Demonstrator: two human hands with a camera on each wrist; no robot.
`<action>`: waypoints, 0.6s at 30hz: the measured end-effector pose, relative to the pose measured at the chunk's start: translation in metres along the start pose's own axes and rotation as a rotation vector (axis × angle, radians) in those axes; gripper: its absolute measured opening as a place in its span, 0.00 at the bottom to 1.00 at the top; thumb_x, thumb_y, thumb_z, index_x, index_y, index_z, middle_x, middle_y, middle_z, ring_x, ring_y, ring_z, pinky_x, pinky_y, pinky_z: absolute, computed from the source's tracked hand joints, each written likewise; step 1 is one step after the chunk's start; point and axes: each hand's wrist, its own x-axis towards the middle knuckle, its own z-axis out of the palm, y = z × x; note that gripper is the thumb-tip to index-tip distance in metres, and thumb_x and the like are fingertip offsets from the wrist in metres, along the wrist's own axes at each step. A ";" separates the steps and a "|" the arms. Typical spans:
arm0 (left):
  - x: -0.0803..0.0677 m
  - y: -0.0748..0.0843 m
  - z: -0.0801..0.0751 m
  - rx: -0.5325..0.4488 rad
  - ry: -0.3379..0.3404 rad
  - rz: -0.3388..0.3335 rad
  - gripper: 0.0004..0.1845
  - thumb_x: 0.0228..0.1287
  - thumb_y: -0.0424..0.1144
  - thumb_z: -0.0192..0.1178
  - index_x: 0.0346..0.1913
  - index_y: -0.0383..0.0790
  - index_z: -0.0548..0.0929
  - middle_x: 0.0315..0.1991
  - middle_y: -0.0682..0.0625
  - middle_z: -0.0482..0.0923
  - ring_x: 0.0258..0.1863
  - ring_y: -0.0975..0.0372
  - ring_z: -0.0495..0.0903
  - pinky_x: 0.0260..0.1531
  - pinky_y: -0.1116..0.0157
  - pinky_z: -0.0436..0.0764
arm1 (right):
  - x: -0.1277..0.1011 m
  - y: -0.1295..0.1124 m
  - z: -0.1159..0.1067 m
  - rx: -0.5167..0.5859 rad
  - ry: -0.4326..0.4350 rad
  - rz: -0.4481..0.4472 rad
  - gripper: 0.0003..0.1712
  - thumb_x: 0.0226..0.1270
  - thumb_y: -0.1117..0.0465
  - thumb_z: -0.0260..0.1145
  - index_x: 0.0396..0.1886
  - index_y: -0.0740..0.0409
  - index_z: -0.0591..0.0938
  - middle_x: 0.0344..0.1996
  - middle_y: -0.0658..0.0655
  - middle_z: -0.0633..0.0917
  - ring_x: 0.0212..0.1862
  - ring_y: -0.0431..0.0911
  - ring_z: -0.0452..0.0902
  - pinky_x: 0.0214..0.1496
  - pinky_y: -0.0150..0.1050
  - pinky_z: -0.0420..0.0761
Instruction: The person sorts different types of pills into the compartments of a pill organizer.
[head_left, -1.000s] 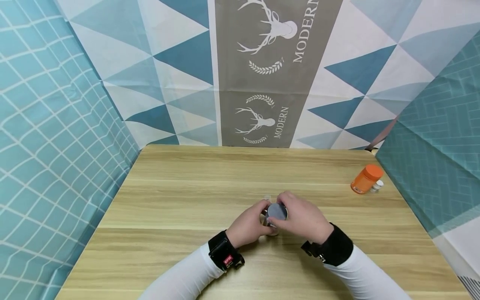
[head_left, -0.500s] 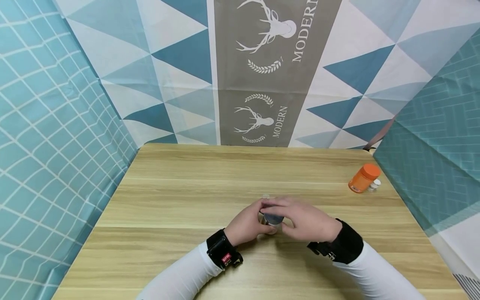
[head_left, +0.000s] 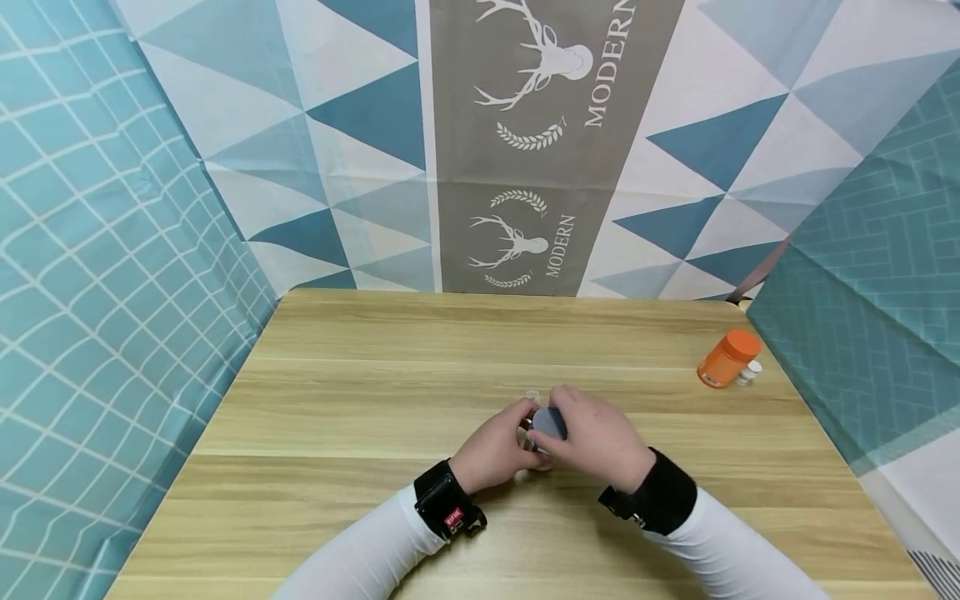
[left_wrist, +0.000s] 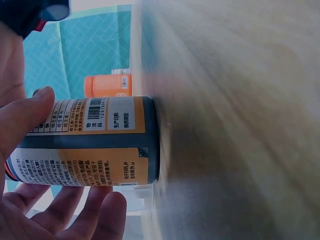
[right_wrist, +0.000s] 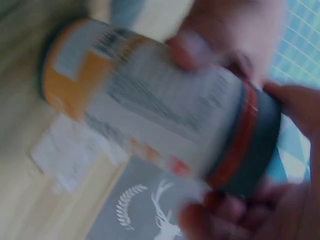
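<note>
A supplement bottle (left_wrist: 100, 150) with an orange-and-white printed label stands upright on the wooden table in front of the person. The left hand (head_left: 491, 450) grips its body, with the thumb on one side and the fingers round the other in the left wrist view. On top is a dark grey screw cap (head_left: 547, 423), above a red band that shows blurred in the right wrist view. The right hand (head_left: 603, 437) holds this cap (right_wrist: 260, 145) between thumb and fingers. In the head view the hands cover most of the bottle's body.
An orange jar (head_left: 729, 358) stands near the table's right edge, a small white bottle (head_left: 748, 372) beside it. Just beyond the held bottle lies a small clear piece (head_left: 532, 395). Patterned cloths hang behind the table and along both sides.
Half a second ago the right hand was spread over the cap with its thumb off it; now its thumb and fingers grip the cap again. The left hand stays on the bottle.
</note>
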 end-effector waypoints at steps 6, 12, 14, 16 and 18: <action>-0.002 0.001 0.000 -0.054 -0.011 -0.023 0.28 0.53 0.48 0.76 0.55 0.57 0.74 0.47 0.63 0.78 0.47 0.69 0.76 0.49 0.65 0.76 | -0.001 -0.001 0.004 0.008 0.086 0.125 0.26 0.72 0.34 0.55 0.26 0.50 0.74 0.19 0.46 0.73 0.19 0.39 0.68 0.19 0.35 0.67; -0.003 0.001 -0.002 -0.026 -0.022 -0.029 0.33 0.55 0.49 0.75 0.62 0.58 0.72 0.49 0.64 0.77 0.50 0.68 0.76 0.50 0.63 0.76 | -0.004 0.011 -0.016 0.054 -0.105 -0.231 0.24 0.71 0.51 0.64 0.64 0.48 0.79 0.61 0.50 0.78 0.60 0.45 0.76 0.57 0.44 0.78; -0.003 0.000 -0.003 -0.020 -0.026 -0.032 0.34 0.55 0.50 0.74 0.64 0.58 0.71 0.50 0.64 0.77 0.51 0.68 0.75 0.52 0.61 0.76 | -0.004 0.012 -0.021 0.079 -0.186 -0.289 0.27 0.69 0.54 0.65 0.68 0.47 0.76 0.67 0.51 0.74 0.66 0.47 0.71 0.62 0.46 0.75; -0.003 0.000 -0.003 -0.017 -0.028 -0.030 0.35 0.56 0.51 0.74 0.65 0.57 0.71 0.51 0.64 0.76 0.52 0.68 0.75 0.54 0.61 0.75 | -0.005 0.014 -0.023 0.082 -0.225 -0.309 0.28 0.69 0.57 0.66 0.69 0.48 0.75 0.69 0.52 0.72 0.68 0.47 0.69 0.63 0.46 0.74; -0.003 0.000 -0.003 -0.023 -0.027 -0.027 0.34 0.55 0.51 0.74 0.65 0.56 0.71 0.50 0.63 0.77 0.50 0.68 0.76 0.52 0.62 0.76 | -0.005 0.015 -0.022 0.076 -0.227 -0.315 0.29 0.69 0.59 0.67 0.69 0.51 0.75 0.68 0.52 0.72 0.67 0.48 0.69 0.63 0.45 0.74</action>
